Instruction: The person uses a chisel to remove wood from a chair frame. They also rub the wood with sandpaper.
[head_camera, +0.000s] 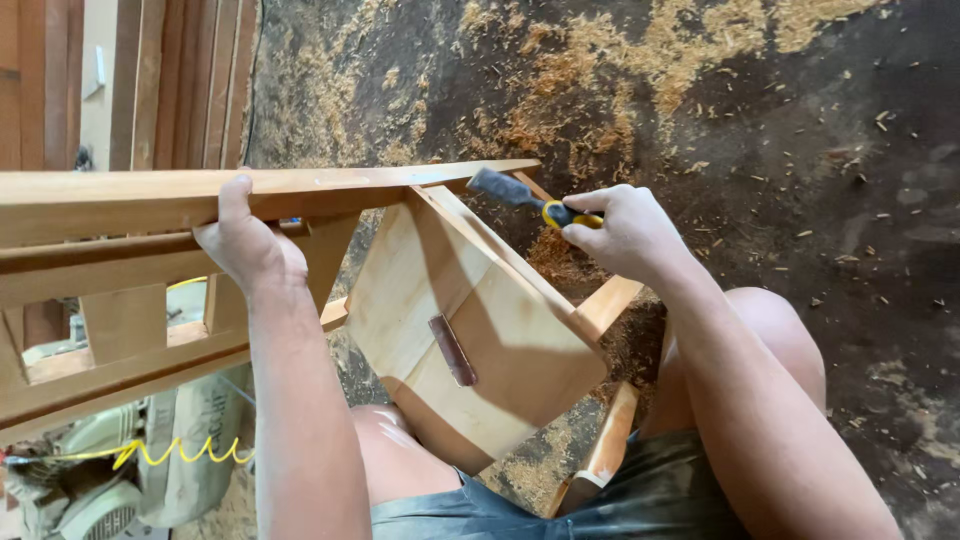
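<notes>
Head view looks down on a wooden chair frame (300, 200) lying across the person's bare knees, with its flat seat panel (470, 320) tilted toward the camera. On the frame's top rail, the left hand (245, 245) is clamped, thumb over the upper edge and fingers hidden behind the wood. At the rail's right end, the right hand (625, 230) is closed around the yellow-and-black handle of a chisel (520, 195), whose grey blade points at the joint where rail meets seat; most of the handle is covered by the fist.

Below the frame, a dark metal strip (453, 350) sits across a seam in the seat panel. Left of the frame and under its slats, a coiled yellow hose (180, 452) runs over a pale machine (80, 490), half hidden and hard to identify. Above the frame, sawdust (620, 60) and shavings cover the dark floor (850, 200). Upright planks (170, 80) stand beyond the frame's left end, cut off by the picture's edge.
</notes>
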